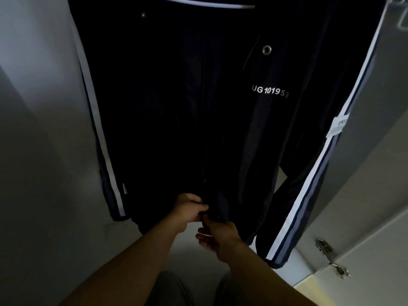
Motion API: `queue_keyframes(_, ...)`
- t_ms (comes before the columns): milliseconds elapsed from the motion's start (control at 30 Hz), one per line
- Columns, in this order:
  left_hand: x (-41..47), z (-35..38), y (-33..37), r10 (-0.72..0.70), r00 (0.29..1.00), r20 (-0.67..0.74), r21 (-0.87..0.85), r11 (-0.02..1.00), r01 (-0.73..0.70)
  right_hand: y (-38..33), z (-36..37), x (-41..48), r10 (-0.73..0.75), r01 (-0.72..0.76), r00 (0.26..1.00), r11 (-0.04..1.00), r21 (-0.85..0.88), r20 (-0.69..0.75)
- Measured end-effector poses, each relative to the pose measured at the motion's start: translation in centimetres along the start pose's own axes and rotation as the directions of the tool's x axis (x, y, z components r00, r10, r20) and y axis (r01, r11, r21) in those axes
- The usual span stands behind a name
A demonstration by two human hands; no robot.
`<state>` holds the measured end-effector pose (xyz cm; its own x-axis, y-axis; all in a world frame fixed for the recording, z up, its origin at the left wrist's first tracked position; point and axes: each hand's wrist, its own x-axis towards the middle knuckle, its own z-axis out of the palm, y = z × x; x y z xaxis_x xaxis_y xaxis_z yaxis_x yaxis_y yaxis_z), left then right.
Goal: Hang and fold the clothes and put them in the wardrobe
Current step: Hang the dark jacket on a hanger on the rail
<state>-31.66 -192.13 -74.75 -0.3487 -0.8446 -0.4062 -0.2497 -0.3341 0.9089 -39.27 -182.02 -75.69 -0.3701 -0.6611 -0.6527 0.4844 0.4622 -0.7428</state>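
The inside of a grey wardrobe (39, 107) is dim, and its door (375, 195) stands open on the right with a shiny metal hinge (331, 257) low down. A dark jacket (198, 107) hangs in the middle and fills most of the space. It has white stripes down both sleeves, white letters (269, 91) on the chest and a small white tag (337, 125) on one sleeve.

Both hands meet at the bottom edge of the jacket, right in the middle of its front. The left hand (188, 208) is a little higher, with its fingers curled tight and pinching the cloth. The right hand (220, 236) is just under it, almost touching. Its thumb and first finger pinch the same edge, and its other fingers hang loose below. It is too dark to tell what small part they pinch.
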Motion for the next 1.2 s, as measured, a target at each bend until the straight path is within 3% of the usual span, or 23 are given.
queue_keyframes(100, 0.1, -0.1, -0.4, 0.023, 1.000, -0.003, -0.019, 1.000, -0.023, 0.2, 0.3, 0.4, 0.040, -0.038, 0.999, 0.988, 0.148, -0.014)
queue_keyframes(267, 0.2, -1.1, -1.5, 0.052, 0.998, 0.033, 0.010, 0.999, -0.052, 0.1, 0.5, 0.8, 0.109, -0.108, 0.994, 0.970, 0.219, 0.007)
queue_keyframes(367, 0.1, -2.5, -4.1, -0.121, 0.992, 0.036, -0.058, 0.991, 0.123, -0.1, 0.2, 1.1, 0.096, -0.093, 0.995, 0.977, 0.193, -0.008)
queue_keyframes(467, -0.4, -3.9, -6.9, -0.312, 0.950, 0.028, -0.291, 0.907, 0.306, -0.1, -0.2, 1.3, 0.091, -0.087, 0.996, 0.980, 0.178, -0.012)
queue_keyframes(600, 0.0, -4.7, -8.2, -0.172, 0.983, -0.058, -0.644, 0.759, 0.095, 0.3, -0.6, 1.3, 0.093, -0.092, 0.996, 0.989, 0.119, 0.003)
queue_keyframes(667, 0.1, -5.2, -8.4, -0.102, 0.994, -0.031, -0.755, 0.655, 0.044, 0.6, -0.7, 1.3, 0.079, -0.077, 0.997, 0.993, 0.084, -0.017)
queue_keyframes(767, -0.1, -6.5, -8.7, -0.059, 0.997, 0.050, -0.821, 0.566, 0.075, 0.6, -0.9, 1.3, 0.086, -0.085, 0.996, 0.989, 0.119, 0.003)
queue_keyframes(867, -0.1, -7.3, -9.2, -0.074, 0.997, 0.029, -0.842, 0.536, 0.064, 0.4, -1.1, 1.4, 0.092, -0.103, 0.994, 0.975, 0.196, 0.063)
queue_keyframes(1033, -0.9, -7.8, -9.9, -0.155, 0.987, -0.037, -0.823, 0.566, 0.057, 0.8, -1.1, 1.4, 0.092, -0.103, 0.994, 0.974, 0.204, 0.062)
queue_keyframes(1200, -2.2, -6.3, -9.7, -0.139, 0.990, 0.011, -0.685, 0.720, 0.108, 1.1, -1.2, 1.6, 0.068, -0.078, 0.996, 0.977, 0.200, 0.058)
